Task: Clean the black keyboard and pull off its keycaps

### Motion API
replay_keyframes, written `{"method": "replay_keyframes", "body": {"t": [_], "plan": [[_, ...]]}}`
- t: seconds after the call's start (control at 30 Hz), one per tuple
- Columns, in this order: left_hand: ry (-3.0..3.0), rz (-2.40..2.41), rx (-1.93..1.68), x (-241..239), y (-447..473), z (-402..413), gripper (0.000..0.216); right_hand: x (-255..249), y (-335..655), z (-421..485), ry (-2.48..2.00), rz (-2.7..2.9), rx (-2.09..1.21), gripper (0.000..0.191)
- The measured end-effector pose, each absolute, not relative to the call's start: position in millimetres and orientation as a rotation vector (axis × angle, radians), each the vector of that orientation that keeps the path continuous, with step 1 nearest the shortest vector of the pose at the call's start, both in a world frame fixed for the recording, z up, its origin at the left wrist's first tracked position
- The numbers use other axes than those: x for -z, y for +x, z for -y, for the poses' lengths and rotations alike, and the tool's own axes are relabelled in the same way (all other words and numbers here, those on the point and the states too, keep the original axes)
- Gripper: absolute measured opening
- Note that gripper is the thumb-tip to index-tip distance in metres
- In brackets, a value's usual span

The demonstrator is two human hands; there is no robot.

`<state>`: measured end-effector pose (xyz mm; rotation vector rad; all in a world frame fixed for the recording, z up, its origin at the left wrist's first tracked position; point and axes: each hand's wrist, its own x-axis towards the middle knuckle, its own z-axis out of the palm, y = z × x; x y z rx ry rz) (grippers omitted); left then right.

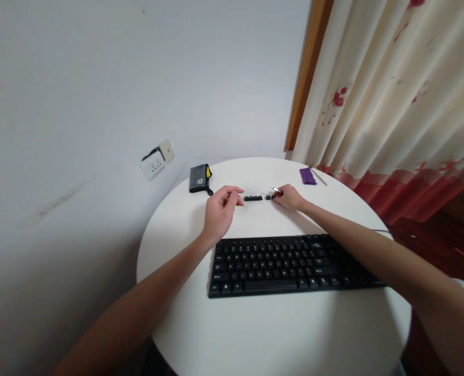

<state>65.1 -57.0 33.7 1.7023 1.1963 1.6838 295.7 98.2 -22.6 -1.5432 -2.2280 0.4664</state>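
Note:
Beyond the black keyboard (271, 265), a short row of loose black keycaps (253, 198) lies on the white round table (263, 324). Another keycap (268, 197) sits just right of that row. My right hand (289, 197) is closed around a small shiny metal tool (275, 190), whose exact kind is too small to tell. Its fingertips are down at the table by a further dark keycap at the row's right end. My left hand (221, 210) hovers at the row's left end, fingers loosely bent and apart, with nothing visible in it.
A dark pouch (199, 178) with a yellow patch lies at the table's back left. At the back right are a purple cloth-like piece (307, 176) and a thin stick (319, 176). A wall socket (152, 165) is at left, a curtain (372, 94) at right.

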Motion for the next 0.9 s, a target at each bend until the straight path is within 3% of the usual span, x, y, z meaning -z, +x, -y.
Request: {"method": "replay_keyframes", "body": {"t": [0.9], "plan": [[1.723, -1.170, -1.664, -33.2, 66.0, 58.0, 0.021, 20.3, 293.9, -95.7, -1.525, 2.219, -0.507, 0.020]]}}
